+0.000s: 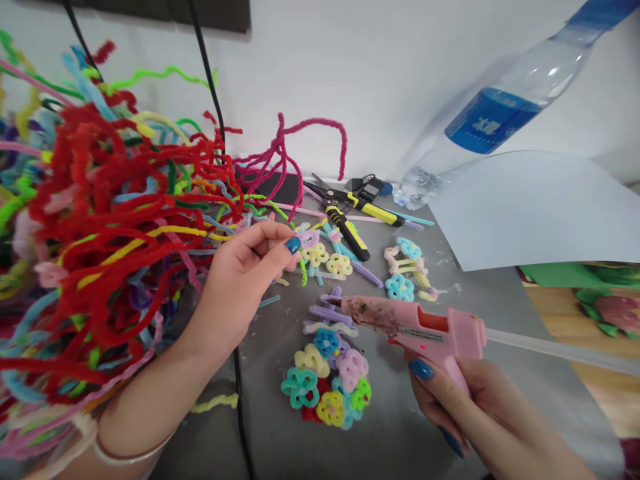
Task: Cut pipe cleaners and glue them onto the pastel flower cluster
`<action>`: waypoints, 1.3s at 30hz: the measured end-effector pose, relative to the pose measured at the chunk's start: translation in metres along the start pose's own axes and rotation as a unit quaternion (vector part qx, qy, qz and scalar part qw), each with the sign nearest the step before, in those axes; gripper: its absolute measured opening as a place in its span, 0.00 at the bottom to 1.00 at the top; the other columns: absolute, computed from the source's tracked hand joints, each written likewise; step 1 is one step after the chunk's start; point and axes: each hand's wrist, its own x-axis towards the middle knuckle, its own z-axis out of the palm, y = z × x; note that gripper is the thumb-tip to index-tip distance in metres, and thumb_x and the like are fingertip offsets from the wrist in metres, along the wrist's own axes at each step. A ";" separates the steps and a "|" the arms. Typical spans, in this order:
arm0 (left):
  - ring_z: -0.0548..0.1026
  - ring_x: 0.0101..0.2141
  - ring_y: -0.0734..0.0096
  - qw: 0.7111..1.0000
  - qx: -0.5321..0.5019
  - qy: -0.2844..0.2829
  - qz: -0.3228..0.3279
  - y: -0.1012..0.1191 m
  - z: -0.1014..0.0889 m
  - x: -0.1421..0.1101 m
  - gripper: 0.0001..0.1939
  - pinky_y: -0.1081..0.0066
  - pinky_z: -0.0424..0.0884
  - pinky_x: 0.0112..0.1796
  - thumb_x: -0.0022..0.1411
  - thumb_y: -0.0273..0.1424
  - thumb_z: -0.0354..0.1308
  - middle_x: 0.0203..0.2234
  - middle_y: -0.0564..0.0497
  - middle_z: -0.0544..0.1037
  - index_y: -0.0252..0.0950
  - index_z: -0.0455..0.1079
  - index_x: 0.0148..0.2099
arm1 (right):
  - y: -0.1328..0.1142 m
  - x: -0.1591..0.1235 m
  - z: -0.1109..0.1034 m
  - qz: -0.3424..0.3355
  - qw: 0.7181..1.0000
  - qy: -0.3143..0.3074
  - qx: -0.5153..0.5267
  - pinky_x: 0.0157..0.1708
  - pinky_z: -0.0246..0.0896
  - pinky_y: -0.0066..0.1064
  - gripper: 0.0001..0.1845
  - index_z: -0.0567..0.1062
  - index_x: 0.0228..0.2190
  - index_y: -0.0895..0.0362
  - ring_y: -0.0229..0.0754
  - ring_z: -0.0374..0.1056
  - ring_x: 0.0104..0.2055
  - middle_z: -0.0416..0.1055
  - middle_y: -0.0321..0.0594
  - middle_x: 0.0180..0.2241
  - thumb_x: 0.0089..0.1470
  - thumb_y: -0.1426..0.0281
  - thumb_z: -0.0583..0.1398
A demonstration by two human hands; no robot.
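Observation:
My right hand (493, 407) is wrapped round the handle of a pink glue gun (415, 320), its nozzle pointing left. A clear glue stick (555, 350) sticks out of its back. Thumb and forefinger of my left hand (250, 267) are pinched on a small pale purple pipe-cleaner flower (309, 239), partly hidden by the fingers. Close by lie yellow pipe-cleaner flowers (339, 265). Below the nozzle sits a cluster of colourful pipe-cleaner flowers (330, 407). Short purple pipe-cleaner pieces (330, 315) lie by the nozzle tip.
A large tangle of pipe cleaners (115, 200) covers the left side. Yellow-black scissors (345, 230) lie at the back, near a tilted water bottle (493, 120) and a white sheet (540, 207). Blue flowers (400, 288) lie right of centre. A black cable (240, 407) crosses the grey table.

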 end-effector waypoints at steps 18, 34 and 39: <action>0.68 0.23 0.76 1.000 0.007 0.000 0.002 -0.001 0.000 0.000 0.02 0.75 0.64 0.24 0.57 0.28 0.66 0.23 0.56 0.74 0.41 0.78 0.34 | -0.016 0.001 0.006 -0.010 0.999 -0.005 -0.032 0.15 0.54 0.28 0.41 0.62 0.14 0.52 0.35 0.55 0.17 0.58 0.36 0.14 0.55 0.31 0.50; 0.68 0.23 0.79 1.000 -0.016 -0.009 0.008 -0.003 -0.001 0.001 0.05 0.79 0.67 0.25 0.59 0.25 0.65 0.23 0.56 0.75 0.41 0.79 0.34 | -0.013 0.001 0.005 0.011 0.997 0.011 -0.075 0.14 0.59 0.28 0.41 0.65 0.15 0.53 0.36 0.57 0.16 0.60 0.36 0.14 0.52 0.29 0.51; 0.67 0.23 0.80 1.000 -0.018 -0.013 0.006 -0.003 -0.002 0.000 0.06 0.81 0.67 0.25 0.60 0.24 0.64 0.23 0.58 0.75 0.41 0.79 0.34 | 0.008 0.000 -0.006 -0.006 0.997 -0.039 -0.067 0.18 0.61 0.26 0.36 0.65 0.17 0.53 0.36 0.59 0.19 0.61 0.35 0.16 0.60 0.37 0.53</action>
